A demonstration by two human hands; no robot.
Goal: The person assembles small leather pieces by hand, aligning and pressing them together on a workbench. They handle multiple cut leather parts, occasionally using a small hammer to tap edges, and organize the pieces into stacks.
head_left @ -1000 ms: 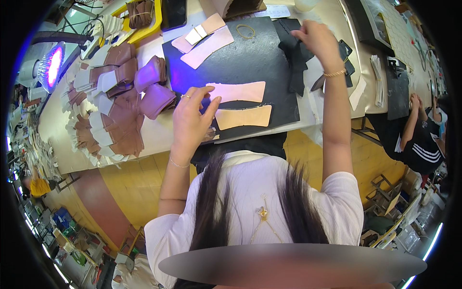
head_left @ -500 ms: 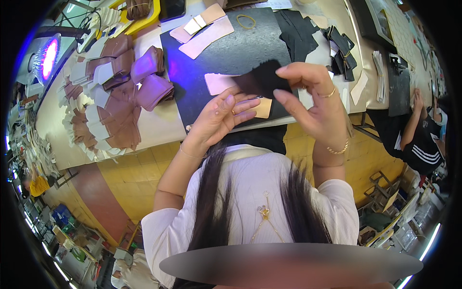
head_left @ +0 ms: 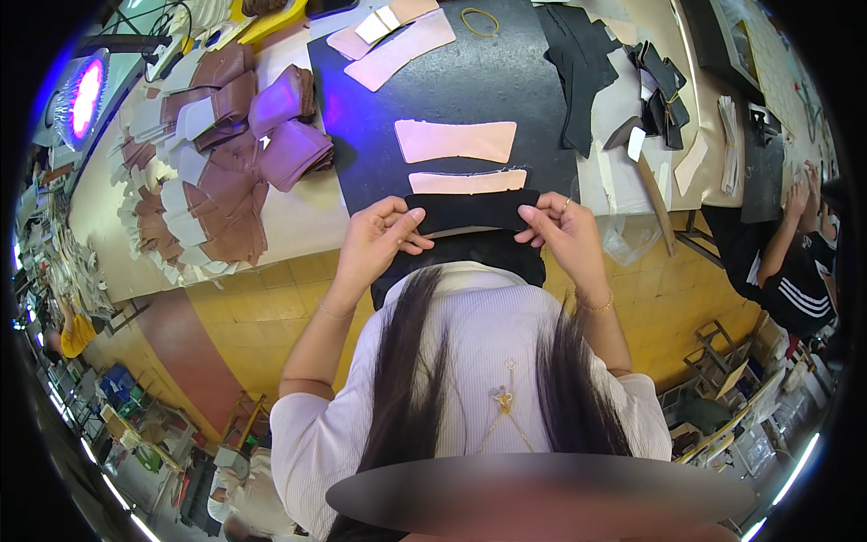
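A curved black leather-like piece [head_left: 470, 210] is stretched flat between my two hands at the table's near edge. My left hand [head_left: 386, 228] pinches its left end between thumb and fingers. At its right end, my right hand [head_left: 562, 233] grips the corner the same way. Just beyond it on the dark mat [head_left: 361, 135] lies a narrow pale pink strip [head_left: 467, 182]. A wider curved pale pink piece [head_left: 456, 142] rests farther up, apart from the strip.
Stacks of brown pieces [head_left: 239, 230] with pale backings spread over the left. More pink pieces [head_left: 402, 50] and a rubber band [head_left: 480, 23] lie at the far side. Black pieces [head_left: 578, 72], a hammer [head_left: 652, 194] and a bundled black stack [head_left: 664, 95] are right. Another person [head_left: 777, 262] works at far right.
Both hands have come down and apart, toward the near table edge. The black piece, earlier raised in the right hand, is now held by both ends.
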